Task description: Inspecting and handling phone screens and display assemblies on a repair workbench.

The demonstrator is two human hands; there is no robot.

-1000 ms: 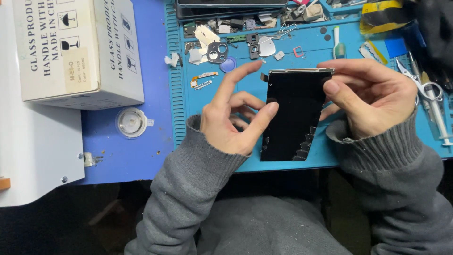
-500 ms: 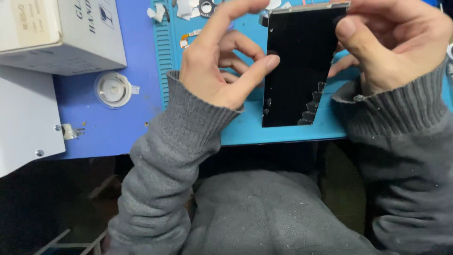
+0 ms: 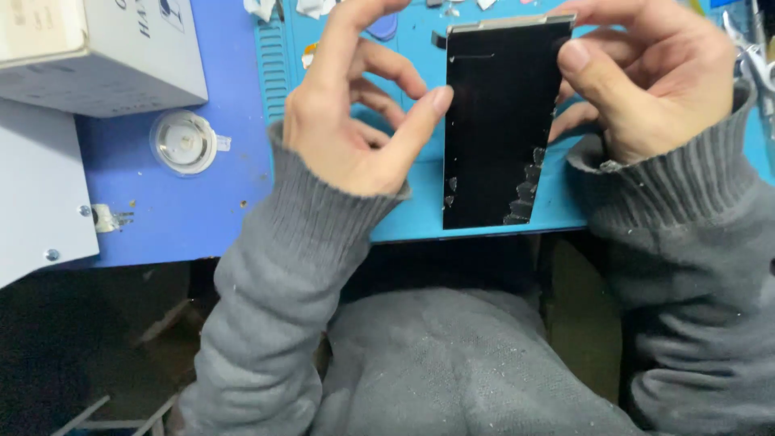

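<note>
gripping a black phone screen panel between both hands, left hand at its left edge, right hand at its right

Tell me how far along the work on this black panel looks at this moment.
Done: most of the black panel looks bare and smooth. In hand: the left hand grips its left edge and the right hand its top right, holding it above the blue mat. Left: broken shards cling along the lower right edge, with a few at the lower left.

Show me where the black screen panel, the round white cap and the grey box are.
black screen panel (image 3: pixel 494 121), head view, middle of its dark face
round white cap (image 3: pixel 184 142), head view, its centre
grey box (image 3: pixel 121 69), head view, its side wall
</note>
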